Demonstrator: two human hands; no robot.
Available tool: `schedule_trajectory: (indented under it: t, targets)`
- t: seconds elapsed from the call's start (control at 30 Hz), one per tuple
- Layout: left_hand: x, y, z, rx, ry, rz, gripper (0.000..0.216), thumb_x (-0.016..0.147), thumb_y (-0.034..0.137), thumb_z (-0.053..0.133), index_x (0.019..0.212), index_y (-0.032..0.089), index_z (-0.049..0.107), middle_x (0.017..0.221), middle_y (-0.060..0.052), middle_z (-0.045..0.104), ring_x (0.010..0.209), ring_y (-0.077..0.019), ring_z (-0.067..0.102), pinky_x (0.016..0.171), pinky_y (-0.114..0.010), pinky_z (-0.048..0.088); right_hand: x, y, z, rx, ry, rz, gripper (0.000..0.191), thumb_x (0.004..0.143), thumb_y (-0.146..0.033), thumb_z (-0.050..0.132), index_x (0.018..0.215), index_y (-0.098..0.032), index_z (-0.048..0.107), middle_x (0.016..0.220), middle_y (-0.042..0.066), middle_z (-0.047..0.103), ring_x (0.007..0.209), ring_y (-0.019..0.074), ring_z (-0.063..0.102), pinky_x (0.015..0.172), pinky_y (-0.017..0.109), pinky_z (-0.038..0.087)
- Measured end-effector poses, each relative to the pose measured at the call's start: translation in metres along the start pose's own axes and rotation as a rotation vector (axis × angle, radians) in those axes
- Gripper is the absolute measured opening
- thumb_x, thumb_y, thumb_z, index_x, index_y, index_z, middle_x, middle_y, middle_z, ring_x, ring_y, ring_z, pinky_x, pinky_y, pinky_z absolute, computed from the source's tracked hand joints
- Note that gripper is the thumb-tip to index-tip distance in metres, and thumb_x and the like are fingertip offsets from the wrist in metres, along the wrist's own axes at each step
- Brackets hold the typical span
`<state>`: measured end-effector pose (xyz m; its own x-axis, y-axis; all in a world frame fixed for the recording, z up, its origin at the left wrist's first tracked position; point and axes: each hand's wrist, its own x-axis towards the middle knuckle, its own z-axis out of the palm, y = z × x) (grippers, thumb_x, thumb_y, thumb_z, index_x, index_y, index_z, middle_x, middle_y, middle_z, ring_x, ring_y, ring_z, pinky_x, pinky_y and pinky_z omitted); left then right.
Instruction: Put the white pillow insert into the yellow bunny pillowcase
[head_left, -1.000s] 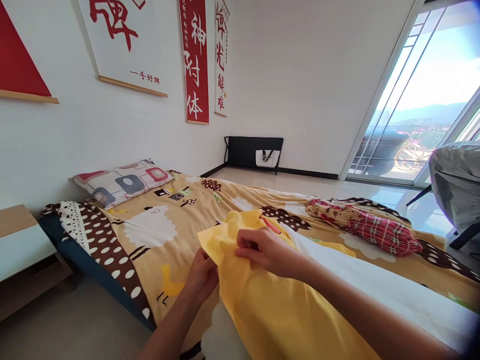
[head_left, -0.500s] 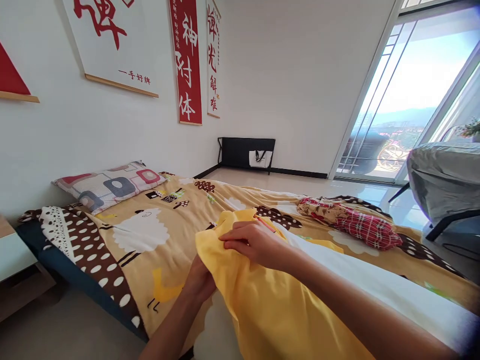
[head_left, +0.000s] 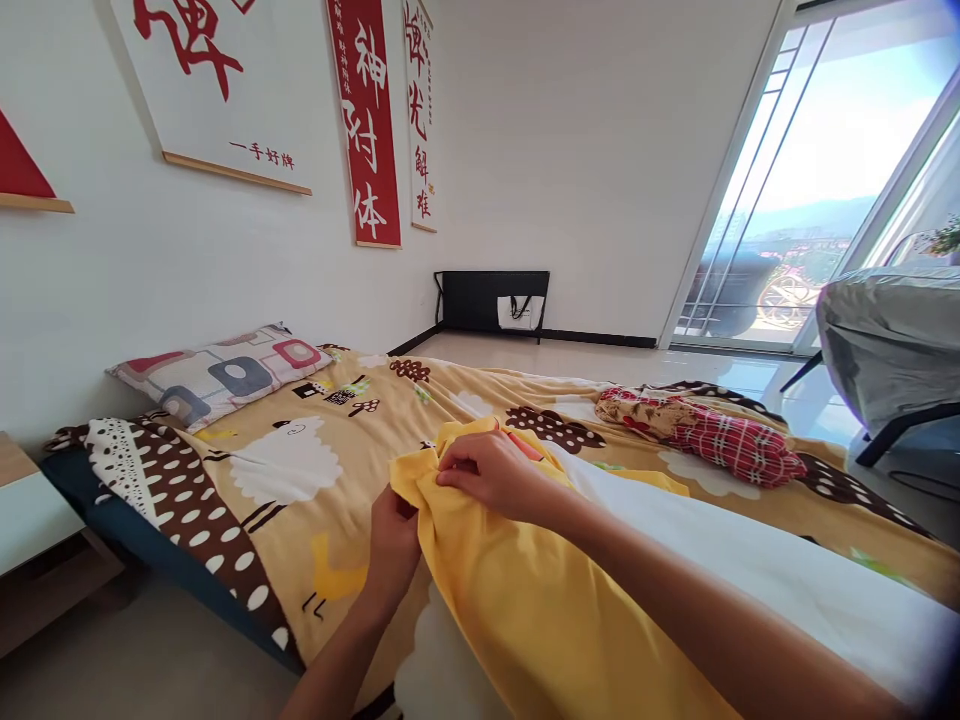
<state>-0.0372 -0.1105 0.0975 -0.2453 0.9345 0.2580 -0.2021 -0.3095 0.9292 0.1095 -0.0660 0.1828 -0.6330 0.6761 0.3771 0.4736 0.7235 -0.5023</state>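
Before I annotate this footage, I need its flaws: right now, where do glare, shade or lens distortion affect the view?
Head view: daylight washes out part of the glass door, with glare on the floor beside it; the door frame leans, probably from lens distortion; lower-left is dim; the left hand, right hand and yellow cloth look fairly sharp.

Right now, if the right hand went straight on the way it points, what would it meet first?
Most likely the yellow cloth bunched at the right hand; past that, depth is unclear.
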Motion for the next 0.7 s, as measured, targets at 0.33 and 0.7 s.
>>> schedule_trajectory:
  t: [0.33, 0.7]
  targets:
    - [0.002, 0.027, -0.014, -0.235, -0.178, -0.284, 0.033, 0.07, 0.025, 0.078, 0.099, 0.012, 0.069, 0.097, -0.011, 0.072, 0.093, -0.0245, 0.066, 0.077, -0.029, 0.054, -0.003, -0.014, 0.014, -0.114, 0.047, 0.024, 0.016, 0.092, -0.024, 0.048, 0.09, -0.019, 0.063, 0.082, 0.002, 0.068, 0.072, 0.013, 0.056, 0.064, 0.025, 0.033]
    - [0.053, 0.04, 0.014, -0.365, 0.05, -0.599, 0.02, 0.081, 0.004, 0.05, 0.095, 0.005, 0.064, 0.091, -0.013, 0.072, 0.081, -0.0206, 0.069, 0.074, -0.029, 0.058, -0.075, 0.052, 0.013, -0.634, 0.013, 0.38, 0.043, 0.099, -0.036, 0.024, 0.087, -0.017, 0.06, 0.085, 0.011, 0.065, 0.083, 0.0231, 0.056, 0.075, 0.036, 0.035]
